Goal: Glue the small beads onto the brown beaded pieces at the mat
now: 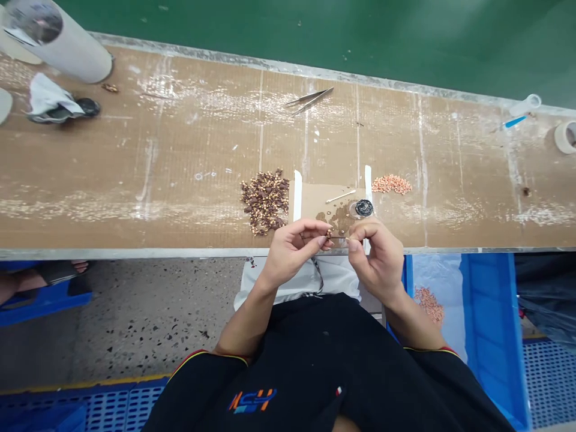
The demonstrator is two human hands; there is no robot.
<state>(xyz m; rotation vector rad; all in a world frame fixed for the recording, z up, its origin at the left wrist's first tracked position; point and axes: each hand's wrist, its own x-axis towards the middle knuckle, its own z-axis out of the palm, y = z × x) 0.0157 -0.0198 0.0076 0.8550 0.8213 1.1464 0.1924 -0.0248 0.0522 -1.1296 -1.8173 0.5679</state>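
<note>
My left hand (294,251) pinches a small brown piece with gold-coloured tips (329,234) between thumb and fingers. Closed just to its right, my right hand (377,255) grips a thin dark stick (341,237) that points at the piece; its exact kind is too small to make out. A heap of similar brown-and-gold pieces (266,201) lies left of the hands. Beyond the fingers are a white swab-like stick (341,197), brown wet stains and a small round container with black contents (364,207). Small orange-pink pieces (391,184) form a pile on the right.
Cardboard (193,132) covers the long table. Open tweezers (310,101) lie near its far edge. White tape strips (297,195) flank the work spot. A large white cylinder (76,51) stands far left. Below the table edge, a blue crate (492,336) holds more orange-pink pieces.
</note>
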